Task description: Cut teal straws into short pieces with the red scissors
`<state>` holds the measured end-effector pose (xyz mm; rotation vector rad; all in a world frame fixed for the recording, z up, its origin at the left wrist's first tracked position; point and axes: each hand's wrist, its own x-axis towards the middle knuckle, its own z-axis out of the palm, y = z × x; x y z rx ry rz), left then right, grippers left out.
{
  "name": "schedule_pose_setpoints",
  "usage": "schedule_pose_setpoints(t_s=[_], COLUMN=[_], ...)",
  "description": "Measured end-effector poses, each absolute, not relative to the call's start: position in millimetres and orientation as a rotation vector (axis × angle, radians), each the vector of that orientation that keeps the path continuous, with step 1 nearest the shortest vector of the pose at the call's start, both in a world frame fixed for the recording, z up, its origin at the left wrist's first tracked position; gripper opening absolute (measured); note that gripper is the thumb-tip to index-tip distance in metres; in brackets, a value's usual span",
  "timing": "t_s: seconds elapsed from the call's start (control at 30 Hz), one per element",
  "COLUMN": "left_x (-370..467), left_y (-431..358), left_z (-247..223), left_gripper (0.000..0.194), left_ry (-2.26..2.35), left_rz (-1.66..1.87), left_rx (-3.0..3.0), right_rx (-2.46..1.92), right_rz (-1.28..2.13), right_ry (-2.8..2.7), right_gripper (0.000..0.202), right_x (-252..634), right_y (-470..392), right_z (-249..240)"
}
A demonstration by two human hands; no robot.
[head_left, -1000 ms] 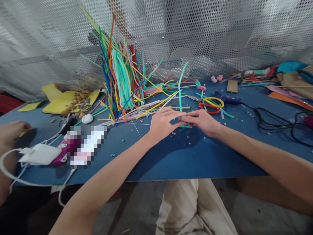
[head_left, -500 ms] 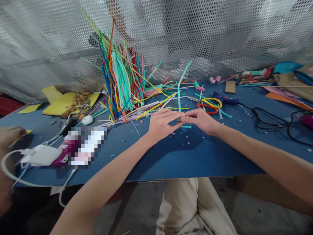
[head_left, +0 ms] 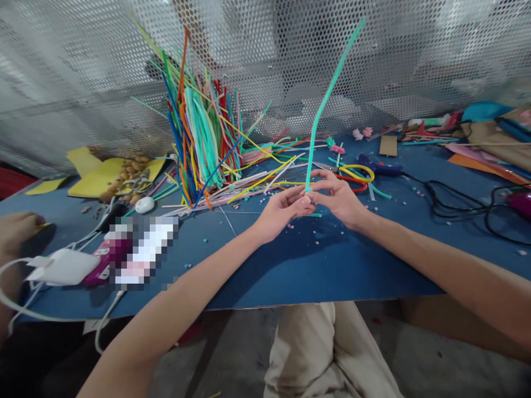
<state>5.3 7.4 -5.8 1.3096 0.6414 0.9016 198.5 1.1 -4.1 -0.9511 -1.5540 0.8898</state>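
A long turquoise pipe cleaner (head_left: 331, 85) rises from between my hands, bent partway and leaning right at its upper end. My left hand (head_left: 284, 211) pinches its lower end between thumb and fingers. My right hand (head_left: 342, 200) closes on the same end from the other side, fingertips touching the left ones. The exact bottom of the stem is hidden by fingers. Under the hands, a short turquoise piece (head_left: 316, 215) lies on the blue table. Just behind the right hand are scissors (head_left: 367, 176) with yellow and orange-red handles.
A bundle of coloured pipe cleaners (head_left: 203, 132) stands back left, with loose ones around it. A dark blue glue gun (head_left: 381, 167) with a black cable lies right. Left are a phone (head_left: 145, 251), a white charger (head_left: 68, 266) and another person's hand (head_left: 19, 229). Perforated metal (head_left: 290, 66) backs the table.
The turquoise pipe cleaner has come up nearer the camera and tilts more to the right. Both hands have turned, showing the thumbs and the pinched end more clearly.
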Motion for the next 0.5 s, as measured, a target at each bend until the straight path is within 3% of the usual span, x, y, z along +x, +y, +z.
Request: schedule_pose_setpoints(t_s=[0.2,0.5], left_x=[2.3,-4.3], left_y=[10.1,14.7], left_z=[-6.8,-2.3], left_gripper=[0.051,0.051], left_ry=[0.653,0.677], left_rz=[0.935,0.821], left_rx=[1.283,1.095], right_rx=[-0.912,-0.860], right_rz=[1.082,1.152], right_ry=[-1.580,-1.611], right_gripper=[0.027,0.026], right_x=[199.3,201.2], right_y=[-0.8,-0.2], right_z=[-4.9,-5.9])
